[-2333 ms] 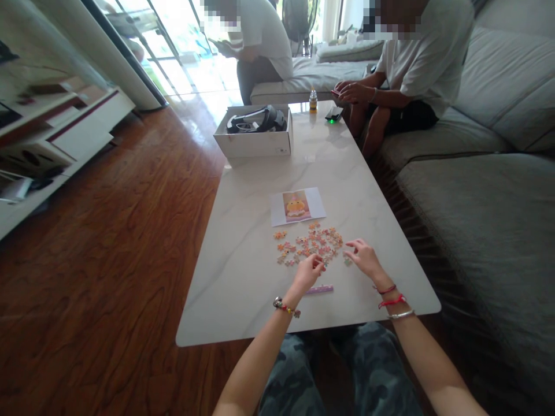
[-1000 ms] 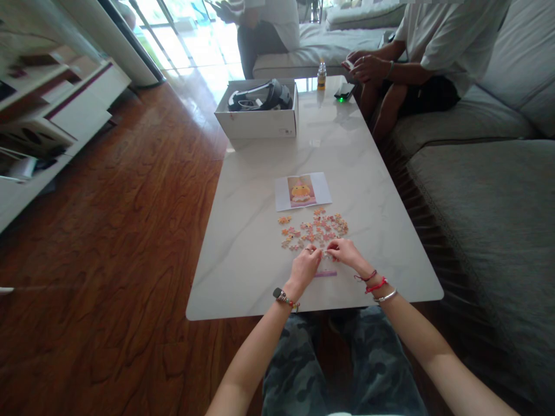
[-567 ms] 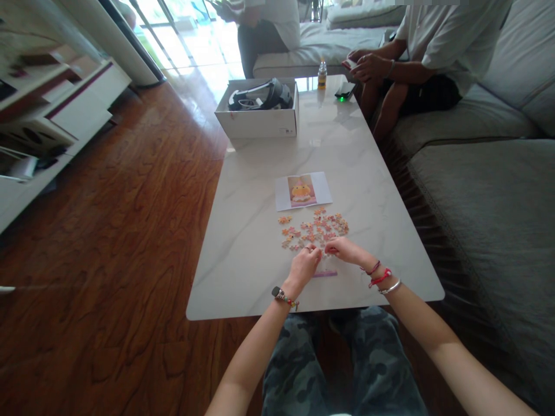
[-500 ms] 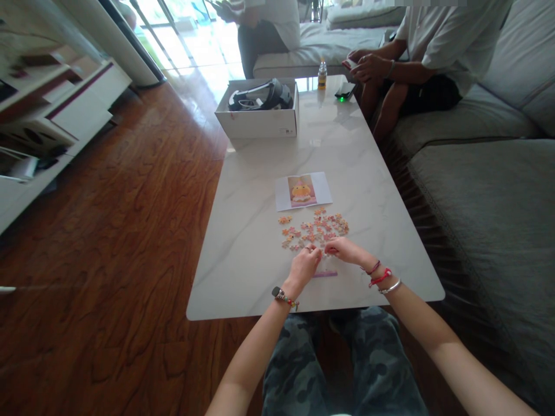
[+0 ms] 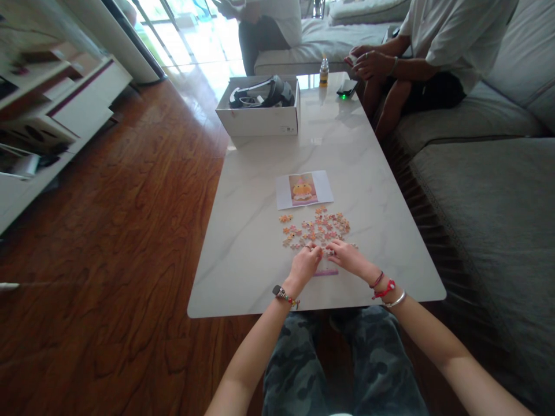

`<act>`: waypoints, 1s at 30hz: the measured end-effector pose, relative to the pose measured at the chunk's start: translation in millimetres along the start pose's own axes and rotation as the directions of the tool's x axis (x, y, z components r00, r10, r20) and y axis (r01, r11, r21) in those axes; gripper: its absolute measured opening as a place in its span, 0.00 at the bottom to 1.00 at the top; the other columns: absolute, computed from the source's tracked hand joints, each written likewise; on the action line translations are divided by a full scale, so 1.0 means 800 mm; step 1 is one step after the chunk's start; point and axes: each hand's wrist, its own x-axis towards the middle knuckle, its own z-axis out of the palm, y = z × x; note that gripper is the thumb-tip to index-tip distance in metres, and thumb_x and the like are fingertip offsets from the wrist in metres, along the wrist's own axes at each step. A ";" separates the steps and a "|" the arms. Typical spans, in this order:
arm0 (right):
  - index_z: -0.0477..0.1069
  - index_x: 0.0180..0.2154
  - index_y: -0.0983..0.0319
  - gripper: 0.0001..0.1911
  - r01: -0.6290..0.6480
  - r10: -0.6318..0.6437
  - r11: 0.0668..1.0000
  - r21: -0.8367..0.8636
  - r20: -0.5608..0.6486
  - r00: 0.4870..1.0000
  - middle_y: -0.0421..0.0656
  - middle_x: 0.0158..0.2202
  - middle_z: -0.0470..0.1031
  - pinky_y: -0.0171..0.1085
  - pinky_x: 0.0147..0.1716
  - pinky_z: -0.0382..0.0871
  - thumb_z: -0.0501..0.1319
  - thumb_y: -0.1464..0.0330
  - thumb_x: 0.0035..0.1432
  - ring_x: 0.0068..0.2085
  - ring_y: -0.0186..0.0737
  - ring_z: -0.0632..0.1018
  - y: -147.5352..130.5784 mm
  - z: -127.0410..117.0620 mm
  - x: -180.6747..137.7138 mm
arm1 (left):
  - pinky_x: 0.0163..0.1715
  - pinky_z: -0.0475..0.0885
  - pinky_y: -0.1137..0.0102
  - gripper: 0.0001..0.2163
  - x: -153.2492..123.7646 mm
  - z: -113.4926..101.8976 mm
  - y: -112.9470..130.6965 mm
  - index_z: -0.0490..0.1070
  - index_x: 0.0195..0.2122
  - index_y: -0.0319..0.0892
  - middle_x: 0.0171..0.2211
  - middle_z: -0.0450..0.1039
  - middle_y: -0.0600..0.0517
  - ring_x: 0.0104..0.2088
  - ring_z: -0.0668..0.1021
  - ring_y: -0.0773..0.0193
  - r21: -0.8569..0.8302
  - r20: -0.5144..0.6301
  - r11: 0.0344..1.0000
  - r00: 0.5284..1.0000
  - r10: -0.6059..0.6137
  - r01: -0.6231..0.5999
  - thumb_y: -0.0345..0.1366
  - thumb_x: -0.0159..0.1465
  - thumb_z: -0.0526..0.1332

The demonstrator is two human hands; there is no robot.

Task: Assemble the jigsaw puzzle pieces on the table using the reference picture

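Both of my hands are close together at the near edge of a loose spread of puzzle pieces, which are orange, pink and pale. With fingers pinched, my left hand holds a small puzzle piece, mostly hidden by the fingertips. Just to its right, my right hand bends its fingers closed on a pale puzzle piece in the gap between the hands. Below the fingers lies a narrow purple strip, apparently joined pieces. Beyond the pieces rests a sheet of paper with a printed picture of a yellow figure.
The white marbled table holds an open white box with a headset inside. A bottle and a dark device with a green light stand at the far end. One person sits on the grey sofa at right; another is behind.
My right hand has shifted slightly down and its fingers have come onto a piece beside the left hand. My left hand stays nearly in place.
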 end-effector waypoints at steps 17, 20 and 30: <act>0.67 0.36 0.63 0.15 0.068 -0.057 0.985 0.155 -0.078 0.995 0.44 0.33 0.72 0.34 0.34 0.65 0.51 0.82 0.49 0.35 0.36 0.72 0.006 0.001 0.002 | 0.26 0.62 0.77 0.10 0.000 0.001 -0.002 0.64 0.37 0.44 0.38 0.63 0.49 0.30 0.69 0.70 -0.002 -0.025 1.000 0.999 0.020 -0.020 0.36 0.62 0.45; 0.67 0.36 0.63 0.15 0.061 -0.040 0.979 0.197 -0.112 0.993 0.44 0.34 0.72 0.35 0.36 0.65 0.51 0.82 0.48 0.37 0.36 0.72 0.003 0.002 0.001 | 0.26 0.62 0.77 0.10 0.000 0.002 -0.002 0.64 0.37 0.44 0.38 0.63 0.49 0.30 0.69 0.70 0.007 -0.022 1.000 1.000 0.022 -0.021 0.36 0.61 0.46; 0.67 0.34 0.62 0.12 -0.031 0.075 0.975 0.222 -0.193 0.978 0.43 0.36 0.66 0.35 0.35 0.66 0.59 0.78 0.44 0.36 0.36 0.70 0.002 0.016 -0.003 | 0.27 0.64 0.77 0.10 0.000 0.000 -0.001 0.64 0.39 0.44 0.40 0.63 0.49 0.32 0.70 0.69 0.042 0.005 0.999 1.000 0.007 -0.007 0.36 0.61 0.46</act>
